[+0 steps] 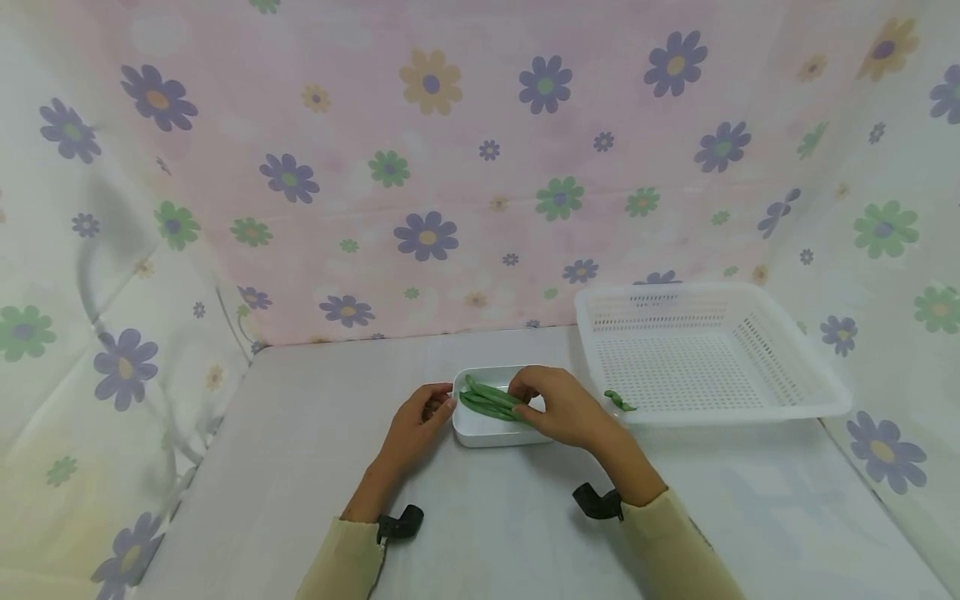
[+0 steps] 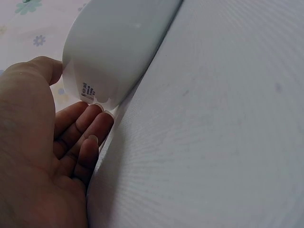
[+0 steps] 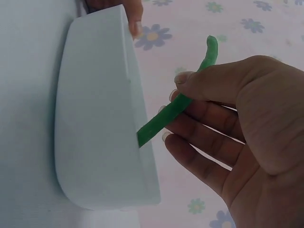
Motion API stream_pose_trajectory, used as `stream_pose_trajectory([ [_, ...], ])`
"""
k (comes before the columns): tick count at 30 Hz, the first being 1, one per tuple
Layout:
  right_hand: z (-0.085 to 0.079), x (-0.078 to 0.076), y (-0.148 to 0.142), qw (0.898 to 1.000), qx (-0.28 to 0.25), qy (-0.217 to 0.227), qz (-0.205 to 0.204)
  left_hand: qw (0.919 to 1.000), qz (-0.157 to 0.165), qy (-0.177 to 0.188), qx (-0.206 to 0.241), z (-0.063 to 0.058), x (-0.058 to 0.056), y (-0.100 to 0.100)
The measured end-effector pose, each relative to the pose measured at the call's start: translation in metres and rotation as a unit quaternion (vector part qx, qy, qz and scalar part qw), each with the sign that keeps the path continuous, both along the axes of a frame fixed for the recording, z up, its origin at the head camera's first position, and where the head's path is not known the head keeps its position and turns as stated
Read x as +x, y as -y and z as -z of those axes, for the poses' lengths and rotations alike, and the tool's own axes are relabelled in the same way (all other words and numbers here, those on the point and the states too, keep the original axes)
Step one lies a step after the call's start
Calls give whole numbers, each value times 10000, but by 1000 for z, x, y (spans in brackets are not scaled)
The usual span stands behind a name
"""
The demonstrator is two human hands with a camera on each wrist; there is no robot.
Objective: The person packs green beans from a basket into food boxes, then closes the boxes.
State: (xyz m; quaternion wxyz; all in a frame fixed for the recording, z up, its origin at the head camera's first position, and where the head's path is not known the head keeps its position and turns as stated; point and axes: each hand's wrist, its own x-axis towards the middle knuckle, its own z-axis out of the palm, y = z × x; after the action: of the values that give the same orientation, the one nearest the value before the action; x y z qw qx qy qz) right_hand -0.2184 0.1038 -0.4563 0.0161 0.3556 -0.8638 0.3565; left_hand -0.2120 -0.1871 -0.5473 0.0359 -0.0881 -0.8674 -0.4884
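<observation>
A small white rectangular tray [image 1: 498, 440] stands on the table between the hands, with several green beans [image 1: 487, 402] lying lengthwise in it. My right hand [image 1: 558, 404] reaches over the tray's right part. In the right wrist view it pinches a green bean [image 3: 164, 118] between thumb and fingertips; the bean's lower end passes behind the tray's rim. My left hand [image 1: 422, 421] holds the tray's left end, its thumb at the rim and its curled fingers against the end wall. A printed label [image 2: 87, 91] shows there in the left wrist view.
A larger white perforated basket [image 1: 738, 414] stands at the right, behind my right hand. By its near left corner is a small bent green piece [image 1: 618, 402], perhaps another bean. A flowered cloth [image 1: 480, 183] hangs behind the table and along both sides.
</observation>
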Motion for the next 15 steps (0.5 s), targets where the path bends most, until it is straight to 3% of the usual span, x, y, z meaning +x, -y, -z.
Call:
stream_pose_trajectory([
  [8,13,-6,1,9997,167,118,98,10000,7,32,-49,-1,1,0],
  [15,21,-8,1,9979,527,-84,362,10000,33,38,-57,-1,1,0],
])
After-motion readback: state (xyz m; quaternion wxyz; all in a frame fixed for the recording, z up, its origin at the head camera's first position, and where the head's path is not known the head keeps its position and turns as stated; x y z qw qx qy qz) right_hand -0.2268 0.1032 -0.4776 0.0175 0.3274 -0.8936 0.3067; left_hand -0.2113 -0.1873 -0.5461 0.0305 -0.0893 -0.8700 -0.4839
